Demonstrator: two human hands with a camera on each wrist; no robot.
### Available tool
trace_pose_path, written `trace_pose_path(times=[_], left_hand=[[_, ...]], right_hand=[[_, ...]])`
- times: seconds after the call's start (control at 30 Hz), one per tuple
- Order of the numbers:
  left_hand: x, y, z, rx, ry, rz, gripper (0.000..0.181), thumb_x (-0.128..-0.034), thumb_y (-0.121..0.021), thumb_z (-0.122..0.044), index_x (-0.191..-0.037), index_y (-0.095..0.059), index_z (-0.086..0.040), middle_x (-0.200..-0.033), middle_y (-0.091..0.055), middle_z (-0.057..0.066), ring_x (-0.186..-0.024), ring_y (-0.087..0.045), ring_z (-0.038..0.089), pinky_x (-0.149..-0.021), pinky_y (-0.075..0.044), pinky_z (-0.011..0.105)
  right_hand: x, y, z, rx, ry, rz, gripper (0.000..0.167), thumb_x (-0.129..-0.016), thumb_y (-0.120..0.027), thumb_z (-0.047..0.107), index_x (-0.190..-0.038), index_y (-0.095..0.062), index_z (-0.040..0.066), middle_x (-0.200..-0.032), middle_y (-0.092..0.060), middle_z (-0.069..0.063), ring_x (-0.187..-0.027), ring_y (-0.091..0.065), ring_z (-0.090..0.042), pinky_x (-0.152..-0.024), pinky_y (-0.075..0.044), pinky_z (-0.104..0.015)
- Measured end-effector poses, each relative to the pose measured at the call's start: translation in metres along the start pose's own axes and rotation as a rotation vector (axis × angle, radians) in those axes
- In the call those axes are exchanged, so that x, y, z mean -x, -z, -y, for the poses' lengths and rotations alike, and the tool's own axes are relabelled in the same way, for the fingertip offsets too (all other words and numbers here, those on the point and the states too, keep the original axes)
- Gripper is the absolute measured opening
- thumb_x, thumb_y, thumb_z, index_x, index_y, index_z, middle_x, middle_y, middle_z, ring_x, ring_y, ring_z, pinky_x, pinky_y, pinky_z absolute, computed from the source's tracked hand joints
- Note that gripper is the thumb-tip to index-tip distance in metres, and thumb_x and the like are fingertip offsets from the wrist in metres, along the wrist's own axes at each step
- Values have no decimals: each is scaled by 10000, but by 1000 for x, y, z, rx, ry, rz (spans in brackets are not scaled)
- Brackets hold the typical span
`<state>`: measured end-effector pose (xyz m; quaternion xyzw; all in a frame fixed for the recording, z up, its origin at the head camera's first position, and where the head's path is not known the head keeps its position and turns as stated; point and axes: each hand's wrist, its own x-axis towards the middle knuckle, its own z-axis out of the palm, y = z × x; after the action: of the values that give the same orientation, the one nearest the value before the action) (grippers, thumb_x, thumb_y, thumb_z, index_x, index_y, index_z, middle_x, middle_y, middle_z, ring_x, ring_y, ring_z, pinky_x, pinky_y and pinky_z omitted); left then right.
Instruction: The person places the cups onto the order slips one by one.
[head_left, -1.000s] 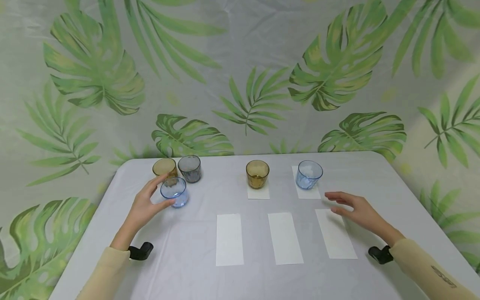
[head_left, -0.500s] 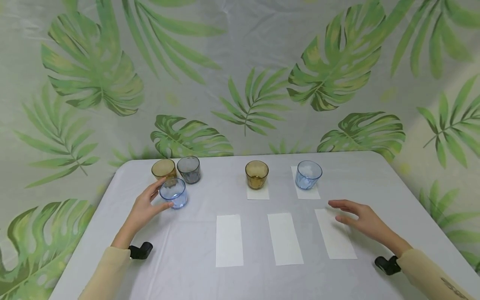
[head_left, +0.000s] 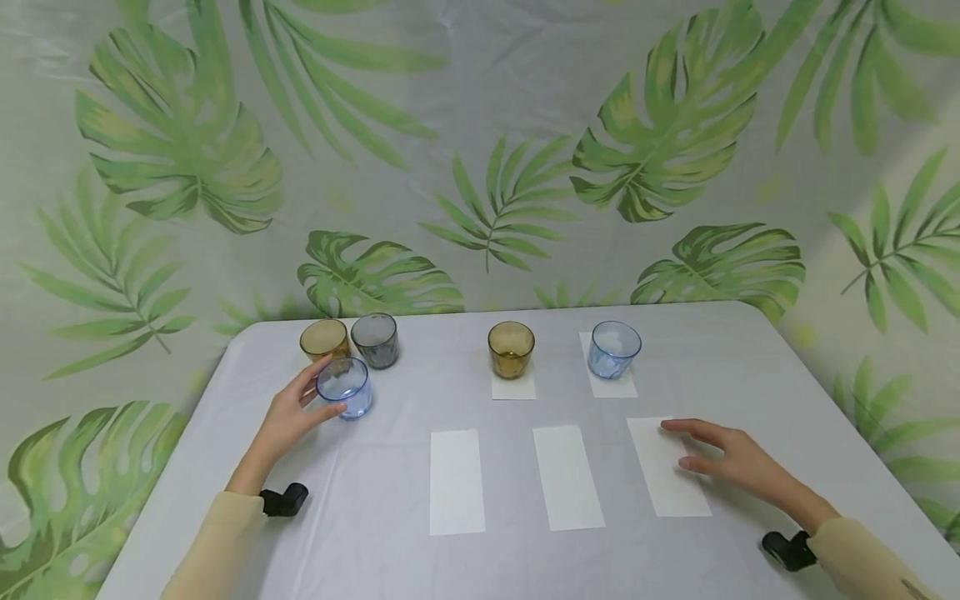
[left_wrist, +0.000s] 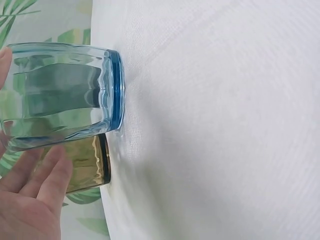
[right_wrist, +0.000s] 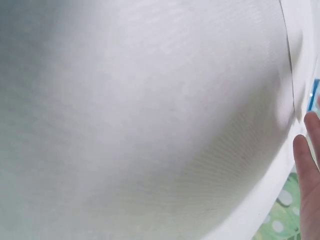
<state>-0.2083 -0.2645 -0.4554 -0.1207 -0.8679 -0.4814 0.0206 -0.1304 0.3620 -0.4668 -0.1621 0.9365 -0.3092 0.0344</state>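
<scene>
My left hand [head_left: 288, 418] holds a blue glass [head_left: 347, 390] between thumb and fingers at the left of the table. In the left wrist view the blue glass [left_wrist: 65, 95] stands on the cloth, its base against it, fingers of my left hand [left_wrist: 35, 195] along its side, with an amber glass [left_wrist: 85, 167] behind. An amber glass [head_left: 324, 335] and a grey glass [head_left: 377, 343] stand just beyond. My right hand [head_left: 742, 460], fingers loosely bent and holding nothing, hovers over the right end of the front paper row; its fingers [right_wrist: 305, 155] show at the right wrist view's edge.
Another amber glass [head_left: 512, 352] and another blue glass [head_left: 613, 354] stand on white papers at the back. Three white paper rectangles lie in front: left [head_left: 457, 483], middle [head_left: 568, 479], right [head_left: 663, 471]. A leaf-patterned cloth [head_left: 525, 100] hangs behind the table.
My right hand has moved toward the front and slightly right, away from the back blue glass. My left hand has stayed at its blue glass, with hardly any movement.
</scene>
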Motion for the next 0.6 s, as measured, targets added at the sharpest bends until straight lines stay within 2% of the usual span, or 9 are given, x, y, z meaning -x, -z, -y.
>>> trace_pose_path(times=[0.2,0.43,0.6], left_hand=[[1,-3,1,21,8,-4,788,-840,-757,-157,-1487,-318,-61,-1470,-327,256,-1318,-346,429,-1057,-325,489],[2,-3,-1,59,21,1,794,-845,-745,-109,-1498,-295,-60,-1459,-340,265,-1321,-354,406,-1053,-332,464],[4,-1,-19,79,24,6,771,-852,-728,-66,-1482,-290,7,-1444,-325,306,-1309,-339,448,-1045,-332,497]], right_hand=[[6,0,2,3,-36,27,535,-843,-729,367,-1316,-589,159,-1326,-565,-71,-1221,-449,-26,-921,-390,-156],[11,-4,-1,-7,-7,-1,549,-820,-756,337,-1309,-594,147,-1322,-569,-95,-1194,-349,135,-905,-314,-69],[12,-3,0,-11,-8,24,579,-814,-751,358,-1329,-577,161,-1354,-538,-119,-1212,-310,148,-912,-314,-92]])
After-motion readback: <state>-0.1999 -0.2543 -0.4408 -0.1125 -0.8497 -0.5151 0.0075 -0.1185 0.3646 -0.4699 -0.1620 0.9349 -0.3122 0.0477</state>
